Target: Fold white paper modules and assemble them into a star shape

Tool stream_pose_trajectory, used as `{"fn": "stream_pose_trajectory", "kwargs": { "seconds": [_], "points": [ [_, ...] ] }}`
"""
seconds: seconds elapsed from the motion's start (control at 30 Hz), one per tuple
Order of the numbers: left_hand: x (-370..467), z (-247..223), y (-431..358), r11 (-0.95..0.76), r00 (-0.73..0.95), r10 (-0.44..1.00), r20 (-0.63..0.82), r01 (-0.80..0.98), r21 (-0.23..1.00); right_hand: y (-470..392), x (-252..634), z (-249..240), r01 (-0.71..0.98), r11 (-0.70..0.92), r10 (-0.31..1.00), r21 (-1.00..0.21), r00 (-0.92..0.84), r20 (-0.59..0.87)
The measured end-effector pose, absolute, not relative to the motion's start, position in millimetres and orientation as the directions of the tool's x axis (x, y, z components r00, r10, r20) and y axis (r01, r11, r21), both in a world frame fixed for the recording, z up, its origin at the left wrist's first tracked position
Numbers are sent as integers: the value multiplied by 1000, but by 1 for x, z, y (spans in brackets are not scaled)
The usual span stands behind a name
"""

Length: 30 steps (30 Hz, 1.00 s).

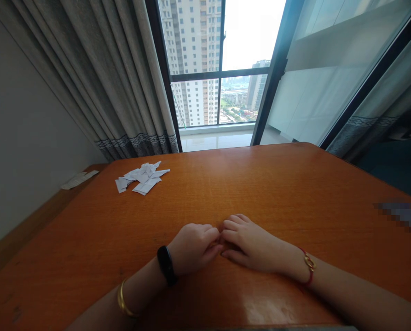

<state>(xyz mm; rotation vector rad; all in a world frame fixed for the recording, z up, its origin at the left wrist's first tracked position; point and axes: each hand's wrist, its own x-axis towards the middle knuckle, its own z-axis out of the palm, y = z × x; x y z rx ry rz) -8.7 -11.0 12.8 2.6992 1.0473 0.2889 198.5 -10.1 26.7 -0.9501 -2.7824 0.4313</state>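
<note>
Both hands rest low over the orange-brown wooden table [205, 193], meeting at the fingertips near the middle of the view. My left hand [193, 248], with a black band at the wrist, has its fingers curled inward and the thumb close beside them. Whatever it may hold is hidden. My right hand [250, 243] lies palm down, its fingers loosely bent and its thumb apart from them; I see nothing held in it. Farther off to the left, apart from both hands, lies a loose pile of white paper pieces [145, 177].
A pale flat strip [79, 179] lies on a ledge at the left wall. Grey curtains [122, 82] hang behind the table's far left, beside a dark-framed window [221, 73]. A blurred-out patch [403, 218] covers something at the right table edge.
</note>
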Motion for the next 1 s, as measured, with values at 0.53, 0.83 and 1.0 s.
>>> {"fn": "stream_pose_trajectory", "kwargs": {
  "seconds": [0.53, 0.83, 1.0],
  "points": [
    [-8, 12, -11, -722, 728, 677, 106, 631, 283, -9, 198, 25, 566, 759, 616, -322, -784, 73],
    [-9, 11, -10, -720, 728, 679, 99, 633, 285, -9, 199, 24, 565, 760, 615, -320, -785, 73],
    [-9, 11, -11, -719, 727, 680, 97, 635, 282, -10, 199, 24, 563, 762, 613, -321, -786, 77]
  ]
}}
